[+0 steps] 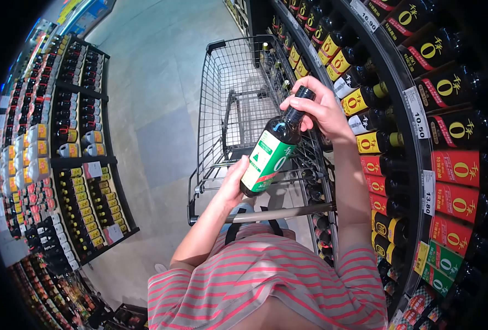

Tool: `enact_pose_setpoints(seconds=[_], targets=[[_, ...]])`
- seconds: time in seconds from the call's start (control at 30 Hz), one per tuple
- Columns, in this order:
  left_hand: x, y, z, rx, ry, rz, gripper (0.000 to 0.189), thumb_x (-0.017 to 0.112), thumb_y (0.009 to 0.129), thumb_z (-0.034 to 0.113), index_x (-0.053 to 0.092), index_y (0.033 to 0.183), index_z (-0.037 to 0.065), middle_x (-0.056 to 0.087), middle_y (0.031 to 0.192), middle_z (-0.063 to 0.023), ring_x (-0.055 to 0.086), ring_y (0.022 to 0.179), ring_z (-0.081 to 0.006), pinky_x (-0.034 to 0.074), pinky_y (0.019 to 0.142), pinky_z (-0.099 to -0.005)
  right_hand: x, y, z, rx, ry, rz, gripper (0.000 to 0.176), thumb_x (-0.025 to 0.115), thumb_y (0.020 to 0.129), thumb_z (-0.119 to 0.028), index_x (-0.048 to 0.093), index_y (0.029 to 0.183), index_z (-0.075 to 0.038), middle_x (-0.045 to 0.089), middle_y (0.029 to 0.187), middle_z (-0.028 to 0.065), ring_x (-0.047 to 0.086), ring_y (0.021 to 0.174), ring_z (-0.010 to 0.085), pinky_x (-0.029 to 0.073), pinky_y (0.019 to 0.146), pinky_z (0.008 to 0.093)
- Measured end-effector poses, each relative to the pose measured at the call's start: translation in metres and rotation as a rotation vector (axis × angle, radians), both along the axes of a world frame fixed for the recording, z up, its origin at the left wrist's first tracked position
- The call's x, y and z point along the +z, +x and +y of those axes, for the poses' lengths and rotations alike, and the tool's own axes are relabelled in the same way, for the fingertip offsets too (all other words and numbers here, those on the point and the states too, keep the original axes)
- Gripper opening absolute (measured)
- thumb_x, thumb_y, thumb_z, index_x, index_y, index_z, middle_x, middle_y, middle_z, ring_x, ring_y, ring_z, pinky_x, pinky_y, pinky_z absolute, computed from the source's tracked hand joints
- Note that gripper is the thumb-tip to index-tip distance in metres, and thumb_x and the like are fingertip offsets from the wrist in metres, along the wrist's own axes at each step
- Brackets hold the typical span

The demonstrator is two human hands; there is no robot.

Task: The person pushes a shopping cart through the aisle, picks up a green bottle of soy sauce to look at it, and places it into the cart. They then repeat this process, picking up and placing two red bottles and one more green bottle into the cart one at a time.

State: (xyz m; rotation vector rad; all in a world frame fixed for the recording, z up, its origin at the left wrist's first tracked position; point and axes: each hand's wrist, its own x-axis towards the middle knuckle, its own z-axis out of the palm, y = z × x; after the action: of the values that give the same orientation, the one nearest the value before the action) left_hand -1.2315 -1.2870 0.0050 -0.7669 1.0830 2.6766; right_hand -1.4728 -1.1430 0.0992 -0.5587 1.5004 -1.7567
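A dark glass sauce bottle [274,147] with a green and cream label marked with a large 0 is held tilted in front of my chest, above the cart handle. My left hand [236,180] wraps round the lower part of the bottle, the thumb along the label's edge. At the neck, my right hand [320,107] grips just below the dark cap, its fingers curled around it. Behind the bottle stands a wire shopping cart [213,104], its basket facing away from me.
On the right, a shelf [414,118] with price tags holds rows of dark bottles with black, yellow, red and green labels. A shelf unit [81,157] of bottles and jugs stands to the left. Grey floor [161,110] runs between them.
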Motion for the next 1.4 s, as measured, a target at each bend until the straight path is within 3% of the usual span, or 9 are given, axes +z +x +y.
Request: enact_pose_setpoints(seconds=[0.13, 0.2, 0.3, 0.4, 0.5, 0.6, 0.87, 1.07, 1.4], targets=[[0.001, -0.029, -0.019, 0.172, -0.278, 0.179, 0.057, 0.051, 0.103, 0.041, 0.046, 0.143, 0.001, 0.054, 0.141, -0.0154, 0.052, 0.129, -0.023, 0.039, 0.11, -0.0391, 0.037, 0.012, -0.002, -0.057, 0.023, 0.2, 0.019, 0.068, 0.089, -0.01, 0.057, 0.103, -0.004, 0.072, 0.092, 0.0083, 0.055, 0.056, 0.0026, 0.045, 0.049, 0.0179], [0.017, -0.035, -0.032, 0.243, -0.425, 0.173, 0.066, 0.056, 0.099, 0.045, 0.039, 0.149, 0.004, 0.047, 0.148, -0.0135, 0.04, 0.139, -0.0251, 0.028, 0.116, -0.0424, 0.034, 0.021, -0.011, -0.121, 0.034, 0.264, 0.019, 0.069, 0.09, -0.01, 0.057, 0.104, -0.005, 0.071, 0.092, 0.0057, 0.056, 0.06, 0.0032, 0.045, 0.051, 0.0188], [0.016, -0.022, -0.045, 0.195, -0.573, 0.173, 0.069, 0.058, 0.098, 0.043, 0.036, 0.151, 0.005, 0.043, 0.152, -0.014, 0.036, 0.143, -0.0247, 0.026, 0.116, -0.0413, -0.001, 0.013, -0.018, -0.157, 0.134, 0.555, 0.022, 0.071, 0.088, -0.014, 0.056, 0.103, -0.007, 0.064, 0.081, 0.0007, 0.057, 0.065, 0.0078, 0.045, 0.057, 0.0246], [-0.014, 0.003, -0.046, 0.163, -0.513, 0.086, 0.06, 0.059, 0.099, 0.034, 0.042, 0.147, 0.002, 0.05, 0.146, -0.0133, 0.044, 0.138, -0.0237, 0.033, 0.113, -0.0383, -0.042, 0.005, -0.026, -0.037, 0.457, 0.681, 0.027, 0.069, 0.087, -0.018, 0.053, 0.106, -0.007, 0.059, 0.068, 0.0114, 0.062, 0.064, 0.0203, 0.047, 0.059, 0.0337], [-0.02, 0.023, -0.043, 0.198, -0.492, 0.0, 0.052, 0.059, 0.1, 0.027, 0.047, 0.142, 0.0, 0.053, 0.142, -0.0129, 0.049, 0.133, -0.0226, 0.038, 0.11, -0.0372, -0.1, -0.009, -0.033, 0.039, 0.699, 0.714, 0.034, 0.069, 0.086, -0.021, 0.049, 0.111, -0.009, 0.064, 0.081, 0.0195, 0.065, 0.081, 0.0382, 0.049, 0.074, 0.0454], [-0.03, 0.037, -0.044, 0.314, -0.452, -0.029, 0.044, 0.06, 0.099, 0.019, 0.05, 0.137, 0.0, 0.058, 0.135, -0.0136, 0.056, 0.126, -0.0212, 0.045, 0.104, -0.0369, -0.164, -0.02, -0.034, 0.066, 0.83, 0.642, 0.035, 0.07, 0.083, -0.02, 0.05, 0.11, -0.009, 0.065, 0.088, 0.0225, 0.064, 0.091, 0.0425, 0.049, 0.08, 0.0477], [-0.038, 0.048, -0.043, 0.295, -0.521, 0.01, 0.034, 0.058, 0.1, 0.019, 0.056, 0.13, 0.001, 0.062, 0.13, -0.0135, 0.06, 0.12, -0.0212, 0.047, 0.102, -0.0375, -0.279, -0.019, -0.016, -0.025, 0.826, 0.614, 0.034, 0.068, 0.074, -0.006, 0.051, 0.103, -0.007, 0.066, 0.09, 0.0246, 0.065, 0.092, 0.0442, 0.05, 0.079, 0.0483], [-0.048, 0.05, -0.046, 0.281, -0.543, 0.016, 0.033, 0.058, 0.1, 0.014, 0.055, 0.129, -0.001, 0.062, 0.129, -0.0149, 0.061, 0.118, -0.0208, 0.044, 0.106, -0.0362, -0.317, -0.012, 0.0, -0.005, 0.867, 0.604, 0.036, 0.068, 0.074, -0.008, 0.05, 0.105, -0.006, 0.065, 0.093, 0.0271, 0.064, 0.095, 0.0463, 0.05, 0.081, 0.0491], [-0.051, 0.051, -0.047, 0.269, -0.545, 0.018, 0.031, 0.056, 0.099, 0.007, 0.056, 0.128, -0.002, 0.063, 0.127, -0.0166, 0.061, 0.117, -0.0205, 0.04, 0.109, -0.0367, -0.319, 0.001, 0.008, 0.114, 1.045, 0.579, 0.035, 0.066, 0.079, -0.007, 0.049, 0.11, -0.008, 0.066, 0.1, 0.0241, 0.063, 0.1, 0.0447, 0.05, 0.084, 0.0531]])
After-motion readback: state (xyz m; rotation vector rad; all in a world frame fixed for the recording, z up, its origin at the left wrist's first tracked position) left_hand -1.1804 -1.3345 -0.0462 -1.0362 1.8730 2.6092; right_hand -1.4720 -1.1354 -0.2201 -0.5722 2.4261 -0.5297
